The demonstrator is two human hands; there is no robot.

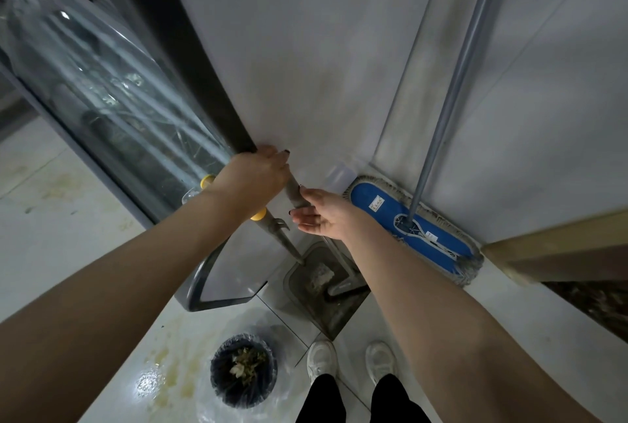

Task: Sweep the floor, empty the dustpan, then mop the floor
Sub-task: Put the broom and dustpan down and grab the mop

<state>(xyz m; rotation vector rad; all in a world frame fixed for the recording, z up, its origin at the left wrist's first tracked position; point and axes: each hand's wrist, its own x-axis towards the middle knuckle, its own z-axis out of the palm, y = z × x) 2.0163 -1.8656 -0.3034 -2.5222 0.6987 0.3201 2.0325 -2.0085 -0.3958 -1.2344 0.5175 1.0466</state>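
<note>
2 white shoes (321,361) stand on the pale tiled floor (61,235), which carries yellowish stains. Just left of them sits a dark bin (243,370) with a clear liner and some scraps inside. Ahead of the shoes the grey dustpan (323,283) rests on the floor against the wall (306,49), with dirt in it. A grey handle (295,194) rises from that spot to both hands. The right hand (323,215) pinches the handle between thumb and forefinger, its other fingers loosely straight. The left hand (253,178) sits just above it, its grip curled over the handle's upper part. A yellow piece (258,215) shows under the left wrist. Right of the dustpan, the mop (411,229), with its blue pad on the floor, leans against the wall. On the left stands a glass door (112,89).
</note>
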